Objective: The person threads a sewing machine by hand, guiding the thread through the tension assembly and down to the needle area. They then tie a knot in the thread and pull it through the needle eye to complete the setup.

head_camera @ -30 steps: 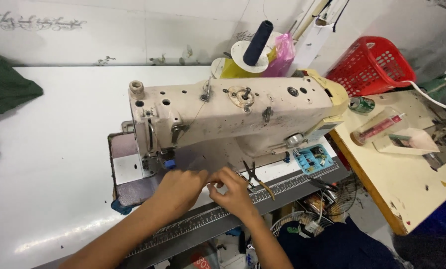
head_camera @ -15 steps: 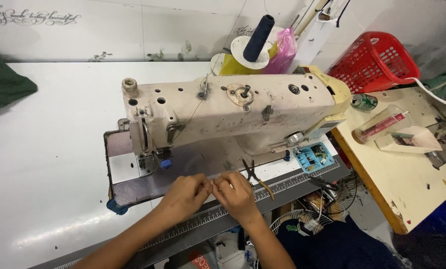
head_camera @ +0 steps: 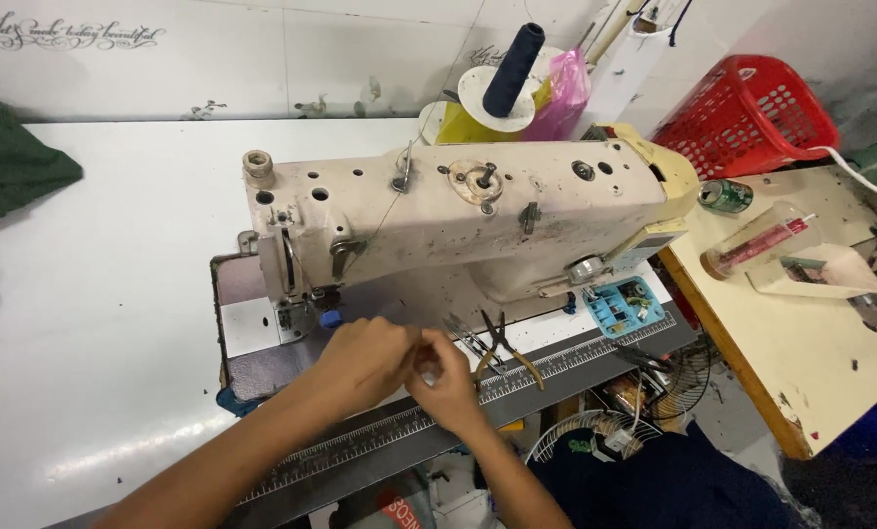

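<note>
Your left hand (head_camera: 365,358) and right hand (head_camera: 448,377) meet fingertip to fingertip, pinching something too small to identify, near the sewing machine (head_camera: 458,211), pliers (head_camera: 507,348) just right.

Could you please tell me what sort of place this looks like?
Probably a sewing workshop: a worn sewing machine on a white table, a thread cone behind it, and pliers nearby.

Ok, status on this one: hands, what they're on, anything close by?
Left hand and right hand together, pinching something small, not identifiable. In front of sewing machine. Pliers lie just right, clear of hands.
</note>
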